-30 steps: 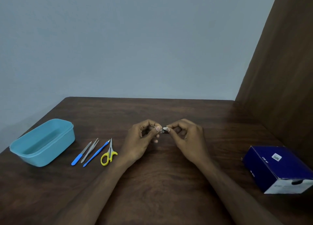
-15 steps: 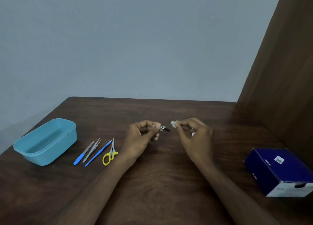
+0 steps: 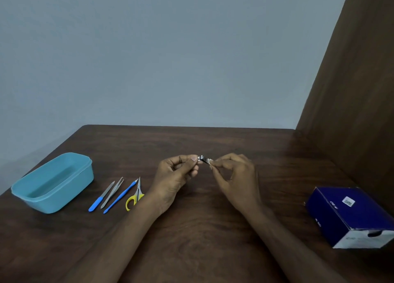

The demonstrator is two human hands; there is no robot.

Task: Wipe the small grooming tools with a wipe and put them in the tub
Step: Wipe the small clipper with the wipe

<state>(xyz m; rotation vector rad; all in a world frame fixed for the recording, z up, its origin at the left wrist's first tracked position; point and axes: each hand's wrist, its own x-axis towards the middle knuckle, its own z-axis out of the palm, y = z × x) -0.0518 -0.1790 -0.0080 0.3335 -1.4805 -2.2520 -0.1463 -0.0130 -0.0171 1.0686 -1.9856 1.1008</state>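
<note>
**Wiping the small metal tool at mid-table**

Above the middle of the dark wooden table [image 3: 191, 229], we hold a small metal tool [image 3: 202, 159], likely a nail clipper though it is too small to be sure, pinched between the thumb and fingers of our left hand [image 3: 175, 176]. Our right hand [image 3: 232, 176] is closed narrowly on a small folded white wipe [image 3: 210, 161], which touches the free end of the tool.

To do this step well, we judge that the left hand should keep its firm pinch near one end, so the right can draw the wipe along the exposed metal and around its edges. Then we would shift the grip to clean the part now covered by our fingertips. Small strokes suit such a small thing; a loose pinch could let it slip onto the table.

Off to our left, four tools lie side by side on the table, apparently not yet wiped: a blue-handled nail file [image 3: 101, 196], metal tweezers [image 3: 112, 192], a slim blue-handled tool [image 3: 120, 197] and yellow-handled scissors [image 3: 134, 195]. Beyond them stands the light blue tub [image 3: 53, 182], open, and no tool shows inside it. A dark blue box [image 3: 351, 214] sits well apart on our right.

Once the tool is clean all round, the left hand is the nearer one to carry it to the tub.
</note>
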